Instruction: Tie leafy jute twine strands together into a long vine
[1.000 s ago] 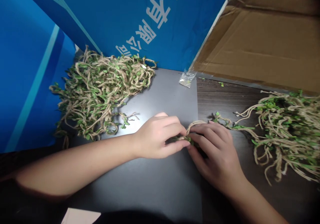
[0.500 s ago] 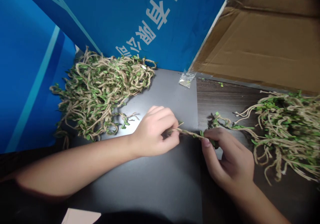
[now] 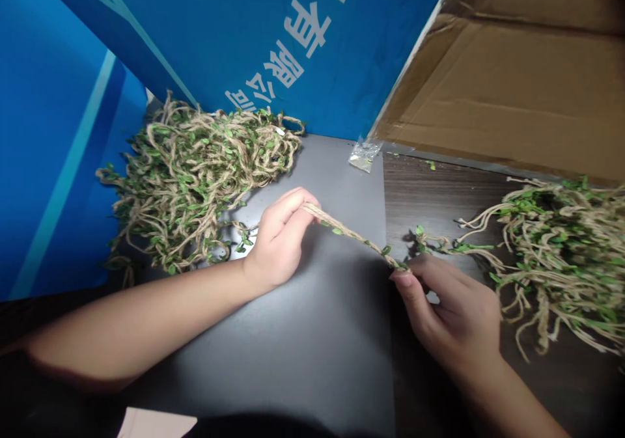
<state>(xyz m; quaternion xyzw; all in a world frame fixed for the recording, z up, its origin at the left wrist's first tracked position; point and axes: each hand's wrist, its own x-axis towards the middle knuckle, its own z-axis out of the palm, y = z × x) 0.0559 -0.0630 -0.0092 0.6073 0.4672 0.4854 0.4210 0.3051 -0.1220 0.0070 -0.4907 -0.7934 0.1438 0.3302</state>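
A length of tan leaf-trimmed twine (image 3: 352,233) stretches slantwise between my two hands, with small green leaves along it. My left hand (image 3: 286,236) is closed on its upper end, over the grey mat (image 3: 312,353). At the lower end, the thumb and fingers of my right hand (image 3: 452,311) pinch the same twine. Behind my left hand lies a large tangled heap of leafy twine (image 3: 205,177). Right of my right hand sits another heap of leafy twine (image 3: 566,256), and a loose leafy strand (image 3: 439,241) reaches from it toward my fingers.
Blue printed panels (image 3: 234,41) stand at the back and left. A brown cardboard panel (image 3: 517,93) rises at the back right. A small clear plastic packet (image 3: 364,156) lies at their meeting edge. A pale pink piece (image 3: 159,423) is at the near edge, on the left.
My left hand has moved up and left, away from my right hand. A longer stretch of twine now shows between them. The right hand has hardly moved.
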